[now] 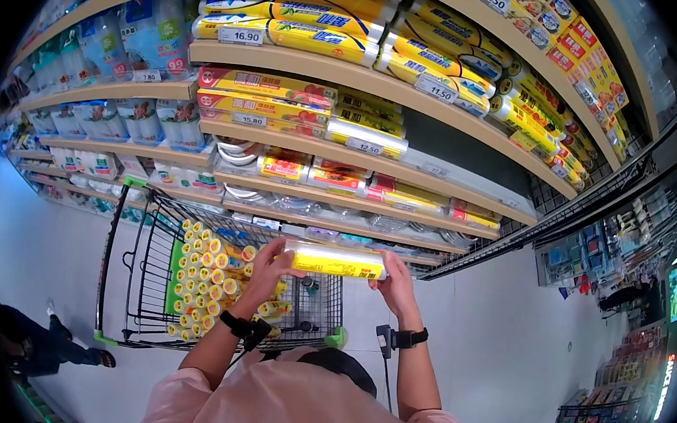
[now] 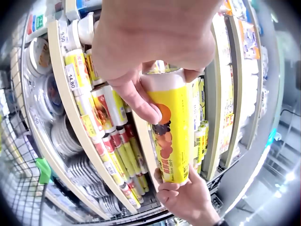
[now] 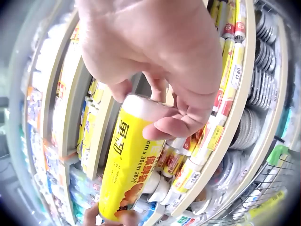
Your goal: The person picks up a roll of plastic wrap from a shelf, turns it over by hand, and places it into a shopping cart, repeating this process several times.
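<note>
A yellow roll of plastic bags (image 1: 337,261) is held level between both hands, in front of the shelves. My left hand (image 1: 269,268) grips its left end, fingers and thumb around the pale band. At the other end, my right hand (image 1: 398,286) holds the roll with curled fingers. The left wrist view shows fruit pictures on the roll's yellow wrap (image 2: 171,136) and the left thumb and fingers about its whitish end. In the right wrist view, printed text runs along the wrap (image 3: 127,160), and the right fingers pinch the near end.
Below the hands stands a wire shopping cart (image 1: 338,311), with many yellow-topped rolls (image 1: 204,280) packed in its left part. Shelves (image 1: 296,141) of wrap and bag rolls rise ahead. A person's legs (image 1: 50,340) show at the left, and more racks (image 1: 606,392) stand at the right.
</note>
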The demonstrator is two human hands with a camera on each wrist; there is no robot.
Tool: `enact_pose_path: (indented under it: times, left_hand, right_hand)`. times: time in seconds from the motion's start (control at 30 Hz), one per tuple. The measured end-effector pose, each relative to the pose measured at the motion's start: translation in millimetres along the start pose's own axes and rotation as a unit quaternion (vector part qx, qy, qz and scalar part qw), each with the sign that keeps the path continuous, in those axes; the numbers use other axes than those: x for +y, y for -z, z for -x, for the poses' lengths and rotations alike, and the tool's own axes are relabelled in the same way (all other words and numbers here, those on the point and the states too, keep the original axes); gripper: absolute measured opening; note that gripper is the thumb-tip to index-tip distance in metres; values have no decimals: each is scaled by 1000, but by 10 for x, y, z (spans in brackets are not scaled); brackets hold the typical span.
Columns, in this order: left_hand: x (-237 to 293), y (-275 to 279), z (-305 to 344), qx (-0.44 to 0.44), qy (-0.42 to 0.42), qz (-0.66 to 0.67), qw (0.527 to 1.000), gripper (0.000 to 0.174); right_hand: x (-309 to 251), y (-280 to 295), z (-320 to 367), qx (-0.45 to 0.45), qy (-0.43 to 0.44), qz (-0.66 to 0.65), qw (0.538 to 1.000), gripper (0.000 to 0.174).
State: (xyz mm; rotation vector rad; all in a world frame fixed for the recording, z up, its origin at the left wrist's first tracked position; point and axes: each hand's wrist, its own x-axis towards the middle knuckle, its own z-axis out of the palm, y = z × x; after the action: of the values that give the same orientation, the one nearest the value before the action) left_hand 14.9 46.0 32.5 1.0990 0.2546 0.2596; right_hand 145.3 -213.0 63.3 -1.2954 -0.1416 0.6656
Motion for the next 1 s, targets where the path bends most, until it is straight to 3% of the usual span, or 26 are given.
enact_pose_path:
  times: [0.13,0.3,0.4,0.53,0.57,0.77,0.83,0.93,1.0]
  left_hand:
    - [3,-79,-89,-9,11,79,997,37]
    - [273,-231,-61,-50,-7,134,990,44]
    - [332,-306,-67,-60,-68,14,996,50]
    - [556,-403,-19,-60,-72,35,995,54]
    - [593,-414,-5,-65,-82,39,994,55]
    - [715,-370,96,-108,-144,5,984,62]
    - [667,-279,77,-102,-122,-2,987,62]
    - [618,-248,95,-97,-138,7,986,61]
    - [602,-233,98,-115,-187,-16,975,61]
  right_hand:
    - [-134,-76,110,-17,50,-47,997,36]
    - [-312,-150,218,25,108,-66,992,36]
    - [-379,-171,231,56,127,-93,986,33]
    - [-427,-177,210,27,146,-120,982,31]
    - [-454,-156,224,-13,148,-131,980,36]
    - [-613,-376,398,-12,209,-75,975,61]
    - [-659,-417,454,-21,216,-58,974,71]
    - [-670,-501,490,-32,241,-55,968,64]
    - [-620,-474,465,-8,213,-65,975,58]
